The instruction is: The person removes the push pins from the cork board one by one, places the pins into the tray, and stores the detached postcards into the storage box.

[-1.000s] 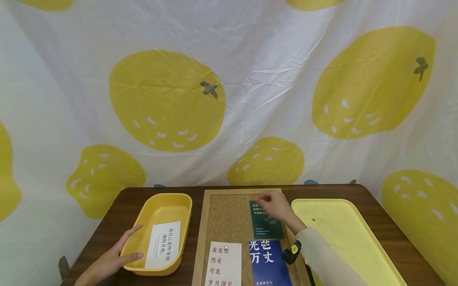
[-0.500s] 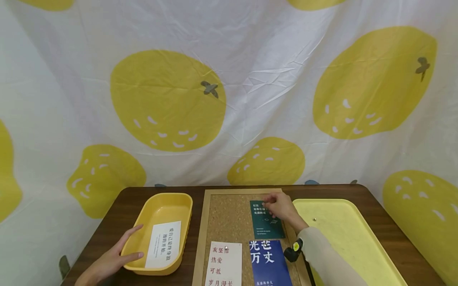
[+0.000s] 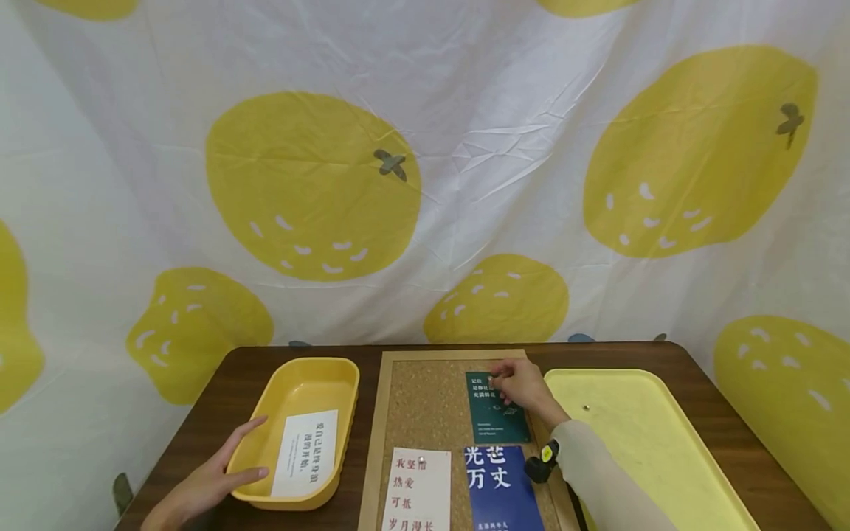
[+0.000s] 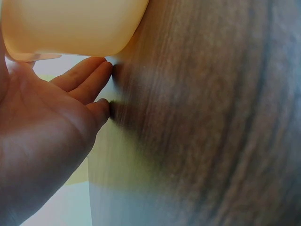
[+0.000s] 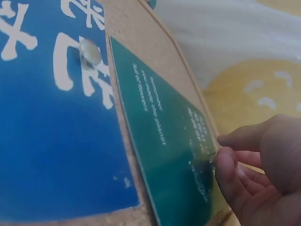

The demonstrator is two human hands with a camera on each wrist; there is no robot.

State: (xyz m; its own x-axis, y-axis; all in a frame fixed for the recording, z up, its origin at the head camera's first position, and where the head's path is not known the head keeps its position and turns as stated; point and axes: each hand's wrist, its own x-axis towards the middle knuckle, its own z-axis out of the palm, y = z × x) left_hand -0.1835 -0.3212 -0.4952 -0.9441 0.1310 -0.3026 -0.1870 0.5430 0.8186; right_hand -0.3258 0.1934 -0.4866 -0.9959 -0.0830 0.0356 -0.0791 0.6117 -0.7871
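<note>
My right hand (image 3: 521,383) pinches a small pushpin (image 5: 212,154) between thumb and fingertip, at the upper part of a green card (image 3: 498,420). Its thin point shows in the right wrist view; whether it enters the card I cannot tell. The card lies on a wood-framed cork board (image 3: 421,413). My left hand (image 3: 206,479) holds the near left side of a deep yellow tray (image 3: 302,369), thumb and index finger over its rim. In the left wrist view the other fingers (image 4: 91,84) stay outside, by the wooden table. A white card (image 3: 305,453) lies in the tray.
A white card with red writing (image 3: 418,490) and a blue card (image 3: 503,494) lie on the board's near part, each with a pushpin. At right is a shallow pale-yellow tray (image 3: 651,442) holding a pushpin (image 3: 586,407). A lemon-print curtain (image 3: 451,184) hangs behind the table (image 3: 219,376).
The right hand has shifted slightly right over the green card, uncovering more of its writing. It has hardly moved in the last half second. The left hand stays on the yellow tray.
</note>
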